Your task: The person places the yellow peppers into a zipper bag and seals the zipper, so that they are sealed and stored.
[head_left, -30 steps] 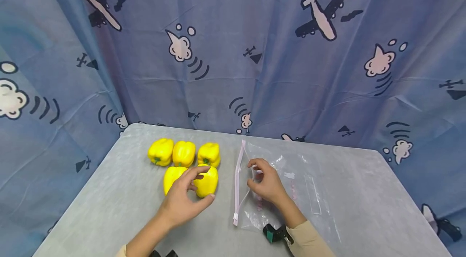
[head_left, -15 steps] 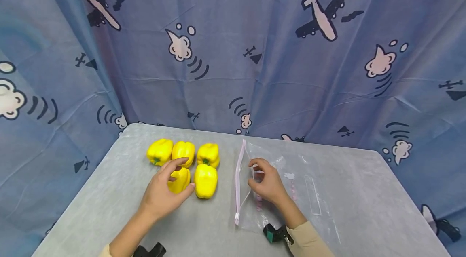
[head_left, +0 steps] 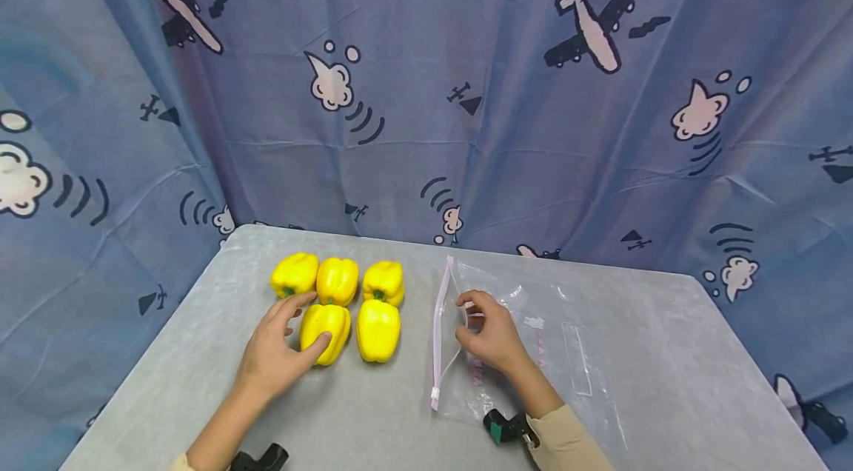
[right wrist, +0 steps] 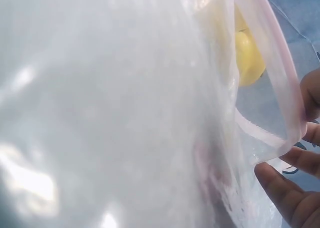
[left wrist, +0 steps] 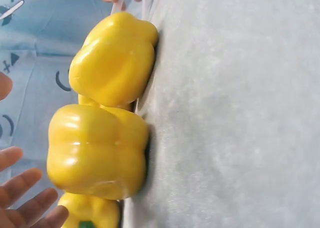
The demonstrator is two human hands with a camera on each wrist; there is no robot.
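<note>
My left hand [head_left: 276, 352] is spread around the front-left yellow bell pepper [head_left: 325, 334], with the thumb overlapping it in the head view. In the left wrist view, relaxed fingers [left wrist: 30, 188] stand apart from that pepper's lobed side. Another yellow bell pepper [head_left: 378, 330] lies just to its right. My right hand [head_left: 489, 334] pinches the upper edge of the mouth of a clear zip bag [head_left: 556, 386] and keeps it lifted. The bag lies flat otherwise, its mouth facing left along a pink zipper strip [head_left: 437, 338] with a white slider [head_left: 435, 395].
Behind the front peppers sit three more: a left one [head_left: 295, 275], a middle one [head_left: 337, 281] and a right one [head_left: 383, 281]. They all rest on a grey-covered table [head_left: 666, 352]. A blue curtain [head_left: 413, 123] printed with aeroplanes hangs behind the table.
My left hand has moved left, from beside the front-right pepper to around the front-left one. The right hand stays in place, holding the bag's mouth up.
</note>
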